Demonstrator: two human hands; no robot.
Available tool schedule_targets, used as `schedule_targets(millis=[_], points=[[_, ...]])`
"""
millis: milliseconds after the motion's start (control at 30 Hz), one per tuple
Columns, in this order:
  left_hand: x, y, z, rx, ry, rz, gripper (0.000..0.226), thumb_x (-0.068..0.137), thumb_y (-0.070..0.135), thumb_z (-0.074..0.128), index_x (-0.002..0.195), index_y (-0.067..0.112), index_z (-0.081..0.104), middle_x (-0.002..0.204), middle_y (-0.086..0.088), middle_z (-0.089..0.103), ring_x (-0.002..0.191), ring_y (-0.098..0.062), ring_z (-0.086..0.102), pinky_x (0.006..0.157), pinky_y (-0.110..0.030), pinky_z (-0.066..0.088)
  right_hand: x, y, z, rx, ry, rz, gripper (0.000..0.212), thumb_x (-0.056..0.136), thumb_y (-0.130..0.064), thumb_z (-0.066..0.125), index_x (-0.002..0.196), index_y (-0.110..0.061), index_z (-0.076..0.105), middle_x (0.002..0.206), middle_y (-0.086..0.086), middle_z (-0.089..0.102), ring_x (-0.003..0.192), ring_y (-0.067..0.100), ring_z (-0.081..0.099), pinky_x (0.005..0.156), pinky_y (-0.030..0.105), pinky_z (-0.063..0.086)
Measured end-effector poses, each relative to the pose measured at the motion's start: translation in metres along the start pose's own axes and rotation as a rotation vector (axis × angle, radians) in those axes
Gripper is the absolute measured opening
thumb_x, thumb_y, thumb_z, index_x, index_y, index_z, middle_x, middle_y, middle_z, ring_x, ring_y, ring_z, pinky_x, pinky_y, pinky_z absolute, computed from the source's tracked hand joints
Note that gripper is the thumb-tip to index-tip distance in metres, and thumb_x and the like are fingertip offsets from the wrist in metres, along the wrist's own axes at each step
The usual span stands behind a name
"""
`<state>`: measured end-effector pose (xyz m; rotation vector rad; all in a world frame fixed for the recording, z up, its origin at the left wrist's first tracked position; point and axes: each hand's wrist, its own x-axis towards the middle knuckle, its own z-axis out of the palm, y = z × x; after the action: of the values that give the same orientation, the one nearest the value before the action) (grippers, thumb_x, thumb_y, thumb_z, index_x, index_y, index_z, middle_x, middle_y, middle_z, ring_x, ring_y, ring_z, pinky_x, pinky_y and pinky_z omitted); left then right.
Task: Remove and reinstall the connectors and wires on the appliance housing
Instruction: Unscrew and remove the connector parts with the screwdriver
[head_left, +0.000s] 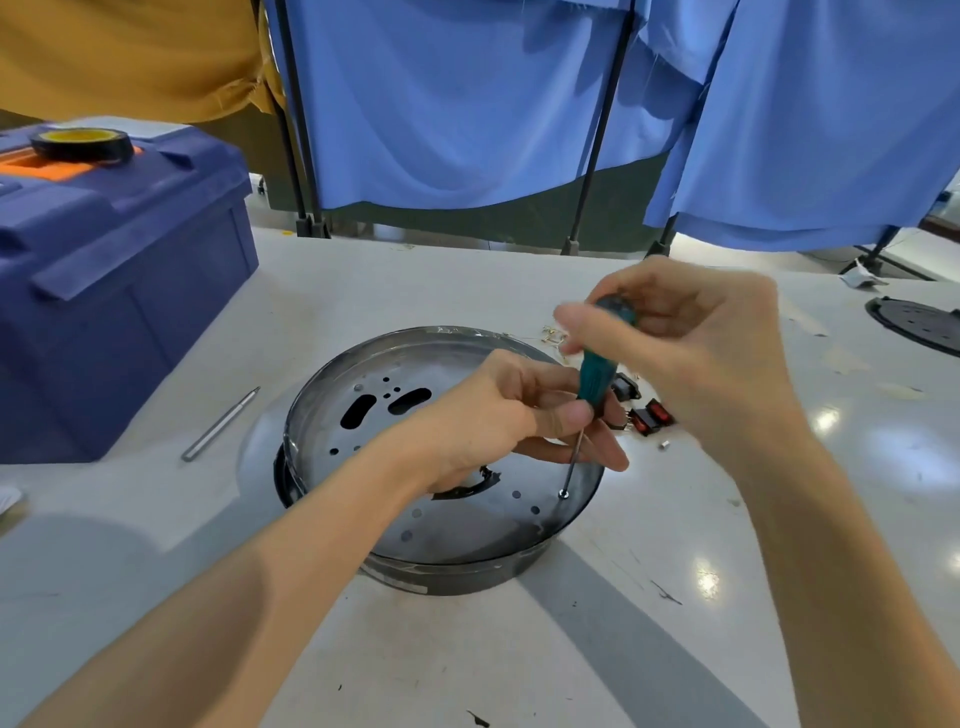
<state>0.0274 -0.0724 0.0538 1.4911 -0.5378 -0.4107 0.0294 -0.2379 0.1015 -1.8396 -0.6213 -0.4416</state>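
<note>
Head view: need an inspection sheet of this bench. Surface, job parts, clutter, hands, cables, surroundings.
Surface: white table, scuffed, with dark flecks and lamp glare.
Job's things: round metal housing, perforated face up; green-handled screwdriver, tip on a screw near the rim; red rocker switches loose beside the housing.
Clutter: metal rod left of the housing; blue toolbox with a tape roll on its lid; black disc at the right edge.
Hands: left hand pinches the screwdriver low on its handle; right hand grips the top.
Cables: nothing seen.
Surroundings: blue cloth and yellow cloth hang behind the table.
</note>
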Motion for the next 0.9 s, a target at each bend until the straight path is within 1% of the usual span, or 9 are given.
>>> schedule_targets(millis=[67, 133, 200, 267, 333, 400, 600, 733, 900], points=[[0.001, 0.000, -0.002, 0.008, -0.020, -0.012, 0.019, 0.099, 0.007, 0.050, 0.103, 0.010, 0.068, 0.097, -0.018, 0.073, 0.101, -0.028, 0.069, 0.094, -0.038, 0.053, 0.017, 0.000, -0.003, 0.236, -0.177, 0.058, 0.038, 0.086, -0.046, 0.065, 0.075, -0.010, 0.071, 0.071, 0.007, 0.073, 0.071, 0.029, 0.073, 0.070, 0.041, 0.060], [0.003, 0.000, -0.003, 0.025, -0.046, -0.023, 0.018, 0.099, 0.008, 0.050, 0.105, 0.010, 0.067, 0.098, -0.017, 0.073, 0.102, -0.028, 0.069, 0.096, -0.041, 0.052, 0.031, -0.001, 0.002, 0.504, -0.344, 0.203, 0.055, 0.092, -0.053, 0.050, 0.060, -0.011, 0.065, 0.056, 0.010, 0.066, 0.057, 0.030, 0.068, 0.062, 0.037, 0.058], [0.004, -0.001, -0.004, 0.016, -0.046, -0.021, 0.016, 0.097, 0.008, 0.054, 0.103, 0.009, 0.069, 0.099, -0.017, 0.073, 0.102, -0.028, 0.069, 0.096, -0.041, 0.052, 0.037, 0.002, 0.011, 0.684, -0.469, 0.320, 0.063, 0.096, -0.049, 0.044, 0.044, -0.014, 0.051, 0.037, 0.004, 0.048, 0.032, 0.022, 0.050, 0.040, 0.026, 0.042], [0.002, -0.003, -0.006, 0.032, 0.033, -0.033, 0.016, 0.088, 0.004, 0.066, 0.100, 0.012, 0.072, 0.092, -0.009, 0.075, 0.094, -0.021, 0.070, 0.085, -0.030, 0.056, 0.039, 0.008, 0.015, 0.813, -0.525, 0.368, 0.064, 0.098, -0.036, 0.045, 0.038, -0.015, 0.040, 0.028, -0.001, 0.031, 0.020, 0.015, 0.026, 0.031, 0.018, 0.022], [0.000, -0.007, -0.007, 0.224, 0.129, -0.055, 0.022, 0.075, 0.002, 0.078, 0.089, 0.018, 0.075, 0.078, 0.004, 0.073, 0.076, -0.012, 0.066, 0.065, -0.018, 0.052, 0.037, 0.012, 0.011, 0.877, -0.495, 0.370, 0.065, 0.101, -0.026, 0.042, 0.037, -0.014, 0.036, 0.027, -0.002, 0.025, 0.020, 0.014, 0.014, 0.032, 0.012, 0.014], [0.001, -0.012, -0.004, 0.382, 0.122, -0.108, 0.022, 0.067, 0.001, 0.083, 0.080, 0.016, 0.075, 0.067, 0.005, 0.067, 0.062, -0.012, 0.057, 0.053, -0.020, 0.046, 0.032, 0.010, 0.007, 0.892, -0.456, 0.356, 0.067, 0.102, -0.023, 0.039, 0.036, -0.013, 0.034, 0.027, -0.001, 0.023, 0.021, 0.014, 0.011, 0.034, 0.012, 0.011], [0.009, -0.016, 0.007, 0.638, 0.101, -0.225, 0.023, 0.064, -0.007, 0.081, 0.066, 0.013, 0.069, 0.049, 0.011, 0.059, 0.045, 0.002, 0.051, 0.048, -0.009, 0.037, 0.019, -0.001, 0.015, 0.784, -0.277, 0.297, 0.067, 0.103, -0.019, 0.038, 0.036, -0.013, 0.031, 0.028, -0.003, 0.024, 0.024, 0.009, 0.012, 0.038, 0.012, 0.013], [0.010, -0.020, 0.010, 0.699, 0.157, -0.194, 0.032, 0.069, -0.008, 0.077, 0.057, 0.017, 0.062, 0.064, -0.003, 0.068, 0.049, -0.002, 0.052, 0.051, -0.014, 0.041, 0.016, -0.006, 0.023, 0.701, -0.067, 0.281, 0.065, 0.103, -0.016, 0.039, 0.039, -0.011, 0.028, 0.029, 0.000, 0.022, 0.025, 0.009, 0.014, 0.039, 0.012, 0.016], [0.013, -0.021, 0.012, 0.869, 0.204, -0.145, 0.039, 0.067, 0.007, 0.085, 0.050, 0.023, 0.054, 0.057, 0.012, 0.054, 0.054, -0.001, 0.048, 0.060, -0.019, 0.045, 0.013, -0.010, 0.042, 0.515, 0.195, 0.240, 0.061, 0.101, -0.014, 0.040, 0.042, -0.010, 0.027, 0.031, 0.000, 0.025, 0.026, 0.014, 0.017, 0.040, 0.014, 0.020]])
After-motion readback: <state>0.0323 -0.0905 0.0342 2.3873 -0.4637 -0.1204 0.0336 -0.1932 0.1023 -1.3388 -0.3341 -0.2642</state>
